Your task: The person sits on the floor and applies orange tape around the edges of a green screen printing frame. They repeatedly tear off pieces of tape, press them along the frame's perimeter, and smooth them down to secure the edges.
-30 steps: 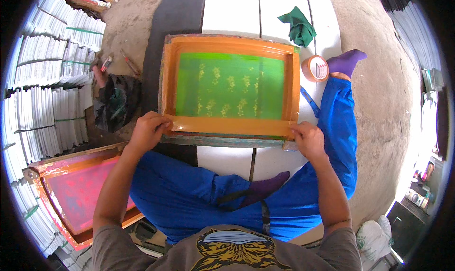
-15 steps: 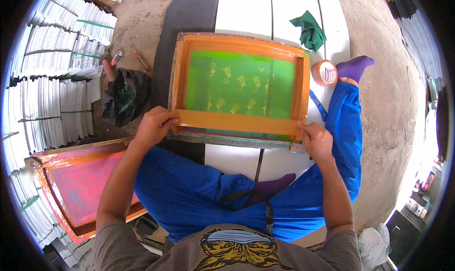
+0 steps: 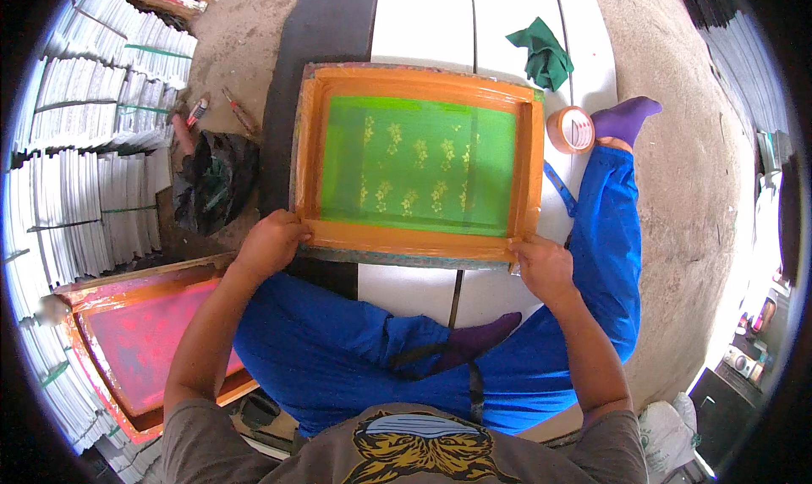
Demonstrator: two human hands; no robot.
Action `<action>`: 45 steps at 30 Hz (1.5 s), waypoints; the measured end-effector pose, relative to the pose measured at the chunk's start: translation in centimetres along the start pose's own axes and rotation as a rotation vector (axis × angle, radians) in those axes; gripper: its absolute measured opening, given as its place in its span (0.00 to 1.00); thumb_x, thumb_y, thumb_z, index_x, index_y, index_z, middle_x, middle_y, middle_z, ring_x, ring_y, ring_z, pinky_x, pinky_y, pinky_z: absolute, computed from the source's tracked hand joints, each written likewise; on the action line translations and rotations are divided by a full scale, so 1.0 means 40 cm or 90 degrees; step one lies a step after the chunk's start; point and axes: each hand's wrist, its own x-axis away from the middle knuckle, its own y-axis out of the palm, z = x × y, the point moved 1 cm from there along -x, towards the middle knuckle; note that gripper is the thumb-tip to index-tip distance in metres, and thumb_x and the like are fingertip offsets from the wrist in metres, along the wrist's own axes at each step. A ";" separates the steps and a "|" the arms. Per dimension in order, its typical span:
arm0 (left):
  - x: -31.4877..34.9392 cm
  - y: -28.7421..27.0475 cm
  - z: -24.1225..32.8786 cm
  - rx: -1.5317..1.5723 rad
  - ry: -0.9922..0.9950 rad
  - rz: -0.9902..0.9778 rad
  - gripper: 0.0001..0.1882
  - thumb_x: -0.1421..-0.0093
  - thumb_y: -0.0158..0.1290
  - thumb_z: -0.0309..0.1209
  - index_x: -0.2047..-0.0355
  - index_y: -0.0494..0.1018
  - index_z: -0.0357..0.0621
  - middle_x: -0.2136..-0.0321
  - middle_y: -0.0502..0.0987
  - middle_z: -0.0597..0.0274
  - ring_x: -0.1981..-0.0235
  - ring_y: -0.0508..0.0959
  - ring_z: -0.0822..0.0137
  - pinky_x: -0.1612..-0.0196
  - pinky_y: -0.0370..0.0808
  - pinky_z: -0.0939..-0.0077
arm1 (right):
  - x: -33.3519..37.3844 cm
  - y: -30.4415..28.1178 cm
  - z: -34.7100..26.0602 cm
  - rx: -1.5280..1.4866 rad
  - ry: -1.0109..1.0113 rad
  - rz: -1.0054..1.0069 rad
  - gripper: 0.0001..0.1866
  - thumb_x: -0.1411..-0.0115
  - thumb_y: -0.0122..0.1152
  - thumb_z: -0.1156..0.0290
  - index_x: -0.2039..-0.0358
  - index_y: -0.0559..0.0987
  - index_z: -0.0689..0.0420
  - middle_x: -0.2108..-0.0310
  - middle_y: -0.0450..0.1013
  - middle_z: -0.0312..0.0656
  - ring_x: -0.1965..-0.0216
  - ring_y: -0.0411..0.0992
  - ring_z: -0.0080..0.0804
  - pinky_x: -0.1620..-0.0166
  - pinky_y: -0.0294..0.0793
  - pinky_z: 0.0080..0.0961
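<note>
An orange-framed printing screen [image 3: 420,87] with a green mesh and small flower motifs lies flat in front of me on white boards. My left hand [image 3: 271,243] grips its near left corner. My right hand [image 3: 544,266] holds the near right corner of the same frame. I sit on the floor in blue trousers and purple socks, with my right leg stretched along the right side of the screen.
A second orange frame with pink mesh [image 3: 139,340] lies at my lower left. A roll of orange tape [image 3: 571,129] and a green cloth [image 3: 541,57] are beyond the screen's right side. A dark stained rag [image 3: 211,184], marker pens and stacks of white sheets [image 3: 93,154] are on the left.
The screen sits slightly further right and lower in view, and both hands stay on its near corners. The head view has shifted a little.
</note>
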 end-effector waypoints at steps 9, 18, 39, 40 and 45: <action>-0.010 0.017 -0.010 -0.052 0.015 -0.051 0.09 0.43 0.59 0.27 0.62 0.84 0.42 0.69 0.80 0.52 0.61 0.79 0.48 0.55 0.78 0.55 | -0.014 -0.001 -0.011 0.062 0.019 -0.052 0.12 0.39 0.58 0.68 0.58 0.87 0.43 0.65 0.79 0.40 0.61 0.81 0.44 0.58 0.81 0.43; -0.013 0.039 -0.018 -0.090 -0.035 -0.099 0.10 0.41 0.56 0.28 0.60 0.84 0.43 0.68 0.80 0.50 0.59 0.79 0.48 0.52 0.78 0.56 | -0.021 0.006 -0.029 0.142 0.009 -0.032 0.12 0.41 0.60 0.69 0.59 0.87 0.43 0.68 0.77 0.39 0.66 0.80 0.43 0.64 0.79 0.41; -0.021 0.007 0.047 -0.140 -0.034 -0.003 0.06 0.44 0.58 0.25 0.67 0.83 0.42 0.68 0.78 0.54 0.59 0.80 0.52 0.56 0.80 0.59 | -0.022 0.012 -0.024 0.163 0.022 0.019 0.13 0.44 0.62 0.69 0.59 0.86 0.43 0.69 0.75 0.39 0.68 0.80 0.43 0.66 0.79 0.42; -0.023 0.005 0.047 -0.135 -0.034 -0.001 0.06 0.44 0.58 0.25 0.67 0.83 0.41 0.69 0.78 0.54 0.59 0.80 0.52 0.56 0.80 0.59 | -0.026 0.010 -0.024 0.161 0.024 0.028 0.12 0.44 0.62 0.69 0.59 0.86 0.43 0.69 0.75 0.40 0.69 0.80 0.44 0.66 0.79 0.42; -0.032 -0.018 0.055 -0.089 -0.069 0.014 0.06 0.44 0.57 0.24 0.67 0.83 0.41 0.69 0.78 0.54 0.59 0.80 0.51 0.55 0.79 0.58 | -0.047 -0.036 -0.034 0.150 0.067 -0.052 0.13 0.40 0.57 0.69 0.55 0.83 0.45 0.61 0.77 0.41 0.63 0.81 0.45 0.62 0.81 0.46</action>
